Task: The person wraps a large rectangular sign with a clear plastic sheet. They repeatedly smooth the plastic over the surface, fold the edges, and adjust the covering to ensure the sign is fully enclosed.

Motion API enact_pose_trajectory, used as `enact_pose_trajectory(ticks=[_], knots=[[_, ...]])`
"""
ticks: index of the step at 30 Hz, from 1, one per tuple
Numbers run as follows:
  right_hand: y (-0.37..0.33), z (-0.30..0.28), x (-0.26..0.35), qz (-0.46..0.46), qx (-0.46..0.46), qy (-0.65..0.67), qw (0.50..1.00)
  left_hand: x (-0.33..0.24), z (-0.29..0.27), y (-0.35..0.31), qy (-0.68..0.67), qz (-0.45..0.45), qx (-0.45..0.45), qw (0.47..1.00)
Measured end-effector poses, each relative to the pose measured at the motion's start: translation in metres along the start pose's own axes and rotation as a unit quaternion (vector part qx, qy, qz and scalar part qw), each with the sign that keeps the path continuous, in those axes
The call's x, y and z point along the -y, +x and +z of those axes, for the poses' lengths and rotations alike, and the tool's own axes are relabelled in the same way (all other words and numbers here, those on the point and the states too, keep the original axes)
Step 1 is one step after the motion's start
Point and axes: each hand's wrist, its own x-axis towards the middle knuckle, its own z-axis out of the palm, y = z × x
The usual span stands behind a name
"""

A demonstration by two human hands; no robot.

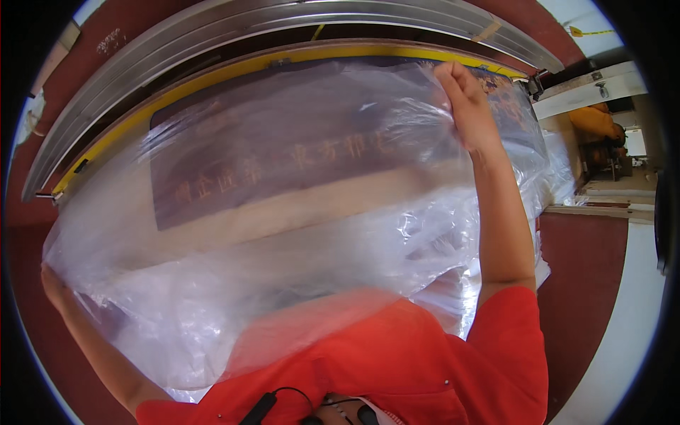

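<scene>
Plastic sheet: a clear, wrinkled film (304, 244) is spread over a dark signboard (262, 131) and is hung loosely toward the body.
Right hand: the far edge of the film is gripped by the closed fingers of the right hand (462, 99), above the signboard.
Left hand: the near left corner of the film is pinched by the left hand (54, 283); its fingertips are partly hidden.
Signboard: gold lettering is seen through the film.
Far side: the signboard is bordered by a yellow strip (397, 52), with grey metal rails (304, 14) beyond.
Clothing: a red shirt (496, 340) is worn.
</scene>
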Motion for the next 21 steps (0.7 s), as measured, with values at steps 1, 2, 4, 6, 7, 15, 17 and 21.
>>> enact_pose_trajectory(ticks=[1, 2, 4, 6, 7, 15, 17, 21], knots=[[0.003, -0.008, -0.011, 0.015, -0.027, -0.071, 0.997, -0.029, 0.036, 0.01, -0.174, -0.17, 0.008, 0.97], [0.005, -0.027, -0.031, 0.03, -0.054, -0.139, 0.988, -0.031, 0.064, 0.018, -0.132, -0.173, 0.003, 0.976], [0.021, -0.064, -0.063, 0.016, -0.116, -0.268, 0.956, -0.019, 0.123, 0.043, -0.087, -0.196, 0.054, 0.975], [0.051, -0.091, -0.087, -0.036, -0.184, -0.387, 0.903, -0.028, 0.174, 0.077, -0.079, -0.181, 0.065, 0.978], [0.066, -0.094, -0.086, -0.03, -0.212, -0.381, 0.899, -0.049, 0.2, 0.089, -0.076, -0.144, 0.021, 0.986], [0.105, -0.095, -0.1, 0.059, -0.347, -0.345, 0.87, -0.166, 0.23, 0.084, -0.05, -0.251, 0.045, 0.966], [0.099, -0.08, -0.09, 0.073, -0.345, -0.362, 0.863, -0.15, 0.227, 0.078, -0.138, -0.262, 0.048, 0.954], [0.107, -0.076, -0.102, 0.061, -0.413, -0.362, 0.833, -0.048, 0.229, 0.112, -0.156, -0.331, 0.018, 0.93]])
